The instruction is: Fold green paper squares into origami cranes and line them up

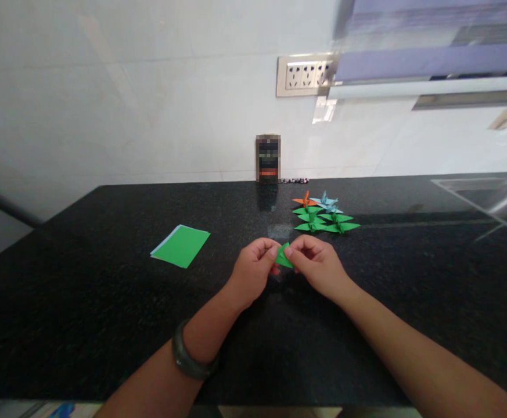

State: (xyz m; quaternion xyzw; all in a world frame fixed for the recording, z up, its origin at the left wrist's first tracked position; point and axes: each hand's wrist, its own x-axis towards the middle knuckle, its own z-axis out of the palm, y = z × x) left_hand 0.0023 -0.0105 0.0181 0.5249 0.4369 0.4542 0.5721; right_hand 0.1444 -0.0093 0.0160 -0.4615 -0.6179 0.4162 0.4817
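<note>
A small piece of folded green paper (284, 257) is pinched between my two hands, just above the dark countertop. My left hand (255, 268) grips its left side with thumb and fingers. On the right side, my right hand (318, 264) presses it with the thumb on top. Part of the paper is covered by the fingers. Just beyond my right hand stand several folded paper cranes: green ones (312, 225), light blue ones (325, 200) and an orange one (306, 201). Left of my hands lies a stack of square paper (181, 247), green on top with light blue showing beneath.
The black speckled countertop (105, 302) runs back to a pale wall (148, 116). Against the wall leans a phone-like object (268, 159), blurred out, with a beaded strand (294, 180) beside it. A metal sink (497, 197) is at the right, and a socket panel (305, 75) above.
</note>
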